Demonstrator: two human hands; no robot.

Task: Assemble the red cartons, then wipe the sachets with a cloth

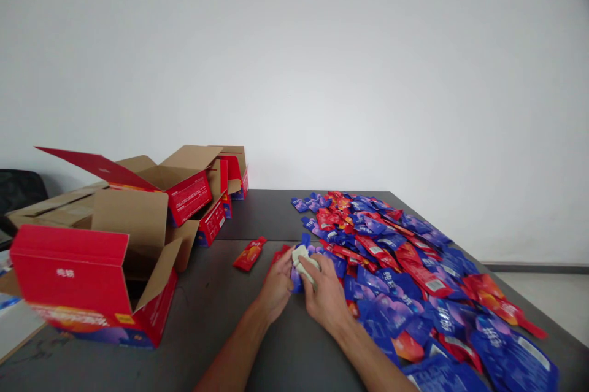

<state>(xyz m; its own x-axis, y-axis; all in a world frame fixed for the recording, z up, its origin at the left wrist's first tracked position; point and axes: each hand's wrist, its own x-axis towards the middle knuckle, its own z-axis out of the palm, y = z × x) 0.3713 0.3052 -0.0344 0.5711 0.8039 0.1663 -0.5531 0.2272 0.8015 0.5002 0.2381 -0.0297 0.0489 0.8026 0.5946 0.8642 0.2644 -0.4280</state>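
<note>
Head view is showing both hands gripping a small stack of sachets [304, 260] at the pile's [414, 269] edge. Left hand [276, 286] fingers are closing on its left side. Right hand [326, 294] fingers are clamping its top.

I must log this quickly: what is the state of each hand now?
Left hand: closed on a few packets, together with the right.
Right hand: closed on the same packets, at the edge of the pile.

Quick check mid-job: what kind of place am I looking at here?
Likely a plain packing or sorting room, not a home. A grey table against a bare white wall carries a big heap of red and blue sachets and several opened red cartons. Both hands gather sachets at the heap's edge.
</note>
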